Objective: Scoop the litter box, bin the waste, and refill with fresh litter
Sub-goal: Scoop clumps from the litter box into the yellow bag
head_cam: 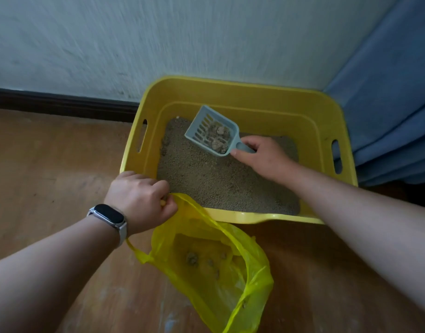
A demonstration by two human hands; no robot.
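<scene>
Yellow litter box [230, 92], far right, part-filled. Yellow bag [254, 272], near; the left hand [139, 198] pinches its rim, lifting the slack mouth. The right hand [262, 157] grips the scoop [202, 123], which carries clumps [218, 137] above the litter. Tilting in transit would probably spill them onto the floor [50, 164].

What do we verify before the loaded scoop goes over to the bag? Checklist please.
1. Grip: right hand curls round the scoop handle: ok.
2. Load: clumps sit deep in the scoop, near the handle: ok.
3. Scoop fully sifted: cannot tell.
4. Support: left hand pinches the bag rim, holding it up: ok.
5. Bag mouth open beside the near rim of the litter box: ok.
6. Bag free of holes: cannot tell.
</scene>
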